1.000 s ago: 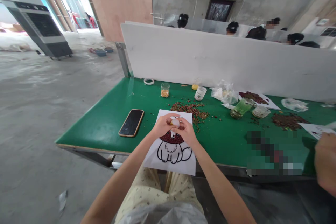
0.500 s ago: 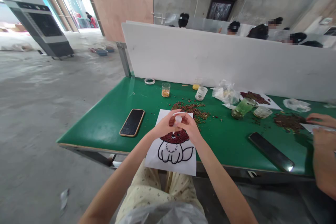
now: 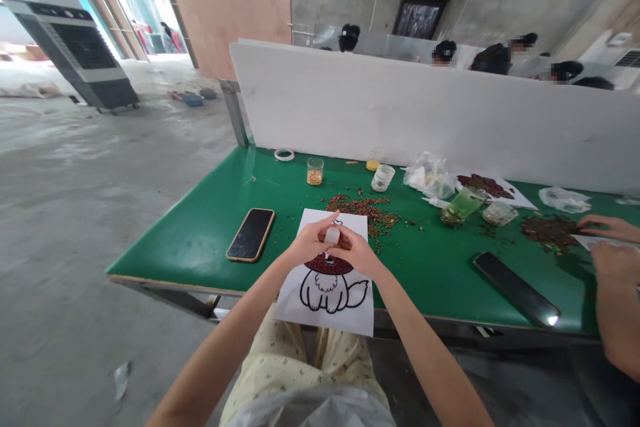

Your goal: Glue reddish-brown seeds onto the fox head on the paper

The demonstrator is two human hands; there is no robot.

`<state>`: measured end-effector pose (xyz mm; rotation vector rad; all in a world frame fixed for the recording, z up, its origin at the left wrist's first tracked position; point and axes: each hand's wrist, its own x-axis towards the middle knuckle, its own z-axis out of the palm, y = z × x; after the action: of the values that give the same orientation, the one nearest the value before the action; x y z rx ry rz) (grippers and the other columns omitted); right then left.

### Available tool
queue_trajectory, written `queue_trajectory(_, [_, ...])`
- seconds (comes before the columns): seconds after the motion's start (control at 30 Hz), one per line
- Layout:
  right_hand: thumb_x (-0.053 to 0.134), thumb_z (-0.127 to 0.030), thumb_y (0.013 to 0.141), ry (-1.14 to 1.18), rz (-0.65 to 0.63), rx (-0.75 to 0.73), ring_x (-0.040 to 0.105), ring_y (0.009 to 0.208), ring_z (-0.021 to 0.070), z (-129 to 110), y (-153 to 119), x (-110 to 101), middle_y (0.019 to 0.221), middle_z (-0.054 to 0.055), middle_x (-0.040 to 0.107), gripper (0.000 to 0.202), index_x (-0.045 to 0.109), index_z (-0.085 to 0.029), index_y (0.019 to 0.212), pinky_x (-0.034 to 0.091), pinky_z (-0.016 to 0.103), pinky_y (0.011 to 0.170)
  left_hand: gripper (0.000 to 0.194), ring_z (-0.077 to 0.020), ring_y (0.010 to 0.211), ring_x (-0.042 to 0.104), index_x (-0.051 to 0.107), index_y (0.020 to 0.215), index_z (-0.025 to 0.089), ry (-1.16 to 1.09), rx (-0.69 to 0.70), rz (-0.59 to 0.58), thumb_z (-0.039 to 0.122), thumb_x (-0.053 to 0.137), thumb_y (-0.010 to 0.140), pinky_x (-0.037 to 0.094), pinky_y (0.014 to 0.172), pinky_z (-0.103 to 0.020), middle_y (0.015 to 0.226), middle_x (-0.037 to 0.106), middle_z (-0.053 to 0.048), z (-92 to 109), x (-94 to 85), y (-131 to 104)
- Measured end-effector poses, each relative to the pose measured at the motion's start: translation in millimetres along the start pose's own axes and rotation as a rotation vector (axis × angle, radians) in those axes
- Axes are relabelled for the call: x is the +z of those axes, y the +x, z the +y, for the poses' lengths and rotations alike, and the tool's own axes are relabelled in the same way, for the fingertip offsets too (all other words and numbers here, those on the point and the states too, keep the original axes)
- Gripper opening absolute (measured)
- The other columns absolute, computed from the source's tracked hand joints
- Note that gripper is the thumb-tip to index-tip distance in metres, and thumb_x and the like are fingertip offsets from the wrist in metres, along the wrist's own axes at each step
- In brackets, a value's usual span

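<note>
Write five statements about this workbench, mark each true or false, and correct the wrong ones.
1. The left hand and right hand hold a white squeeze bottle. True.
2. The tan-edged smartphone lies right of the cartoon animal drawing. False: the tan-edged smartphone lies left of it.
3. The drawing's body is filled with dark red. False: the body is bare outline; dark red shows above it.
4. A white tape roll lies near the white partition. True.
5. The cup of orange-yellow grains lies tipped over. False: the cup stands upright.
</note>
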<state>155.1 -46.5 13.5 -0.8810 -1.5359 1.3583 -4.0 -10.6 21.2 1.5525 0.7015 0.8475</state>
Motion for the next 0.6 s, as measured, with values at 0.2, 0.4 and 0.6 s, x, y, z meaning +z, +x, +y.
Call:
queue_trajectory(0.2, [0.066, -0.028, 0.074, -0.065, 0.077, -0.010, 0.062, 0.093, 0.0221, 3.3, -1.9, 6.5, 0.103, 0.003, 0.066, 0.036, 0.058, -0.022, 0.109, 0.049, 0.035, 0.083, 0.066, -0.0069, 0.058, 0.051, 0.054, 0.127, 0.011, 0.001, -0.023, 0.017, 0.009, 0.058, 0.061, 0.044, 0.058, -0.019, 0.081, 0.068, -0.001, -0.7, 0.9, -2.1])
queue_trajectory(0.4, [0.066, -0.029, 0.073, -0.096, 0.147, -0.017, 0.062, 0.088, 0.0219, 5.2, -2.4, 7.5, 0.094, 0.001, 0.068, 0.029, 0.060, -0.022, 0.100, 0.049, 0.034, 0.079, 0.061, -0.0093, 0.061, 0.053, 0.060, 0.119, 0.013, 0.000, -0.034, 0.038, 0.006, 0.054, 0.058, 0.045, 0.059, -0.021, 0.079, 0.069, 0.000, -1.0, 4.4, 0.0])
queue_trajectory(0.6, [0.066, -0.030, 0.072, -0.130, 0.184, -0.010, 0.063, 0.087, 0.0230, 6.2, -0.8, 5.9, 0.092, 0.001, 0.070, 0.028, 0.062, -0.021, 0.098, 0.049, 0.036, 0.081, 0.062, -0.0102, 0.063, 0.055, 0.064, 0.114, 0.014, 0.024, -0.019, 0.073, 0.003, 0.051, 0.054, 0.045, 0.060, -0.021, 0.084, 0.071, 0.000, -5.6, 5.6, 3.6])
